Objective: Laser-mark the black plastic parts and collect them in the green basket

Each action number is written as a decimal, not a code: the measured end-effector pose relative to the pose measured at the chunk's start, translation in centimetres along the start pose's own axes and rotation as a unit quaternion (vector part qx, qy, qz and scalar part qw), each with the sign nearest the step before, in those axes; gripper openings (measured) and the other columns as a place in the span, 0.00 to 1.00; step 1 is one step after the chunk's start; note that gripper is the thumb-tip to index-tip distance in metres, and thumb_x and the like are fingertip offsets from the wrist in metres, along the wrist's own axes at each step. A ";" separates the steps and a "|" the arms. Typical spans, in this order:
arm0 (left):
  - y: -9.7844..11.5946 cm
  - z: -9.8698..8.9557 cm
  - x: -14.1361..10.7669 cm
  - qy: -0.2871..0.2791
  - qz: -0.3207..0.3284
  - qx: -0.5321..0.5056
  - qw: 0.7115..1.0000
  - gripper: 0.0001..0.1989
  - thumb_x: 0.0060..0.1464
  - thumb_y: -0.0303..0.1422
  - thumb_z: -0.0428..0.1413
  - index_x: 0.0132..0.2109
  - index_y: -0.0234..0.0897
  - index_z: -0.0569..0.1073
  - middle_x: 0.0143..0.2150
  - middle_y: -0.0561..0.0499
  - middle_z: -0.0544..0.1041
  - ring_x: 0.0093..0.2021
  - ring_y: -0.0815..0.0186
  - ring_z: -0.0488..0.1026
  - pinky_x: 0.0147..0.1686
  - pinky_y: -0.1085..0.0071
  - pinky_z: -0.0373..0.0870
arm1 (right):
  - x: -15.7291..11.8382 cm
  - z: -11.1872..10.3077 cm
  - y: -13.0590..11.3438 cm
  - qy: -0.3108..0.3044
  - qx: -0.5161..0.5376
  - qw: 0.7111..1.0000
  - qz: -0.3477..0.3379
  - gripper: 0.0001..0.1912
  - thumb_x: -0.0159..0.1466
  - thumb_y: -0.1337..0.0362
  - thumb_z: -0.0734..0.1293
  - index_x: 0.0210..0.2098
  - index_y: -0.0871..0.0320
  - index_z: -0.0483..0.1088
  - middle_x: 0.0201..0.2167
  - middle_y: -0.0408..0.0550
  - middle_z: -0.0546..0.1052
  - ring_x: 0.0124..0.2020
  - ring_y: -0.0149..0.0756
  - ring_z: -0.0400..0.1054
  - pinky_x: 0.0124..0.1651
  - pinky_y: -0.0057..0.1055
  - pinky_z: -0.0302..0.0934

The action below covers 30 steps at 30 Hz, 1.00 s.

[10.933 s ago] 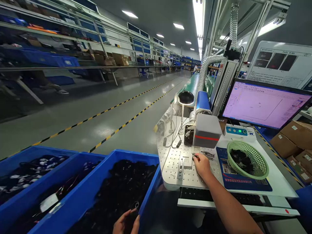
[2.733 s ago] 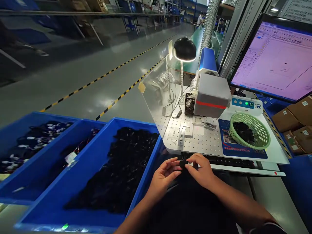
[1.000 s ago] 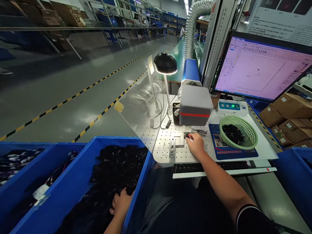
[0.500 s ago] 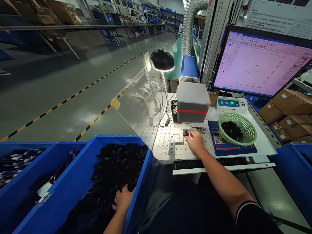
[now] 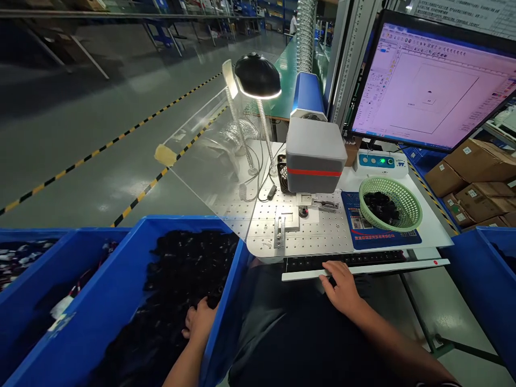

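My left hand is down inside a blue bin, among a heap of small black parts. Its fingers are curled, and what they hold, if anything, cannot be made out. At the keyboard tray, my right hand lies with fingers stretched over the front edge of the black keyboard; nothing is in it. A small round black part sits on the perforated metal plate, beside an L-shaped bracket and under the grey machine head.
A green basket with black parts stands on a blue mat. Behind are a control box and a monitor. A lit lamp and a clear panel are at the left. Another blue bin is on the right.
My right hand has let go of the round black part on the plate and come down to the keyboard's edge. My left hand stays in the bin. The view has tilted down slightly.
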<state>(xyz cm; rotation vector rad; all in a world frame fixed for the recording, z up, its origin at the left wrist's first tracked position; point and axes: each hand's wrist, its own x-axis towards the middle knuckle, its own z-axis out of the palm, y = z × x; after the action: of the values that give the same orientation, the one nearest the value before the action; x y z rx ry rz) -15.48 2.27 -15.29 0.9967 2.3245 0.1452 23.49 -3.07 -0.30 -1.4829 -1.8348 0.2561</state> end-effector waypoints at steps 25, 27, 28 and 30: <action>0.6 -0.9 -0.1 0.001 -0.009 0.003 1.000 0.32 0.45 0.46 0.52 0.55 0.33 0.69 0.63 0.30 0.64 0.65 0.39 0.59 0.62 0.43 0.55 | 8.3 -1.1 4.9 0.065 -0.034 0.994 0.083 0.11 0.66 0.59 0.63 0.41 0.58 0.74 0.29 0.47 0.75 0.30 0.36 0.68 0.38 0.34 0.65; 0.4 -1.2 -0.1 0.007 -0.014 0.010 1.000 0.28 0.45 0.45 0.52 0.52 0.35 0.70 0.61 0.32 0.66 0.64 0.40 0.60 0.61 0.44 0.57 | 8.4 -0.8 5.2 0.070 -0.049 0.993 0.081 0.12 0.67 0.59 0.62 0.40 0.58 0.75 0.29 0.47 0.75 0.31 0.36 0.68 0.38 0.33 0.63; 0.2 -1.4 -0.2 0.010 -0.016 0.016 1.000 0.27 0.46 0.45 0.52 0.51 0.36 0.70 0.61 0.32 0.67 0.64 0.41 0.61 0.60 0.44 0.58 | 8.4 -0.6 5.3 0.076 -0.055 0.993 0.075 0.12 0.67 0.59 0.62 0.40 0.58 0.75 0.29 0.47 0.75 0.31 0.36 0.68 0.39 0.33 0.63; 0.1 -1.8 -0.5 0.016 -0.011 0.036 0.999 0.23 0.48 0.45 0.53 0.48 0.37 0.72 0.59 0.33 0.69 0.62 0.41 0.63 0.58 0.44 0.61 | 8.3 -0.4 5.2 0.086 -0.063 0.992 0.064 0.13 0.68 0.60 0.61 0.39 0.58 0.75 0.29 0.47 0.75 0.32 0.37 0.68 0.40 0.33 0.62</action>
<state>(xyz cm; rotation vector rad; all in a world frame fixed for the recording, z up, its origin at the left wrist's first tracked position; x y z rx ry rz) -16.20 2.22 -13.61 1.0097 2.3841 0.0690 27.23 5.92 0.45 -1.6592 -1.6484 0.0715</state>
